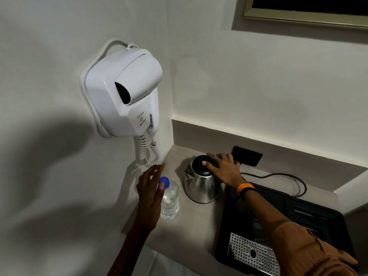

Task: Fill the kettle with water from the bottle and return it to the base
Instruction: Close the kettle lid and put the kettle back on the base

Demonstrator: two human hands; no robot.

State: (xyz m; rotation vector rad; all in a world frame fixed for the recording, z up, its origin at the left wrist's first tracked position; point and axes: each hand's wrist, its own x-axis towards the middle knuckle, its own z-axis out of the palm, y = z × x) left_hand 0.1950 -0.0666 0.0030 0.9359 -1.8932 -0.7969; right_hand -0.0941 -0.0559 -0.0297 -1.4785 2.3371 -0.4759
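Observation:
A steel kettle (202, 186) with a black lid stands on the beige counter (197, 222), off the tray. My right hand (223, 169) rests on its lid and handle, fingers wrapped over the top. A clear water bottle (170, 202) with a blue cap (164, 181) stands upright left of the kettle. My left hand (150, 188) is spread open right beside the bottle, its thumb touching the cap without a closed grip.
A black tray (310, 214) with a perforated metal drip plate (253, 253) lies at the right; a black cord (286, 177) runs behind it to a wall socket (247, 155). A white wall hair dryer (123, 92) with a coiled cord hangs above the counter's left end.

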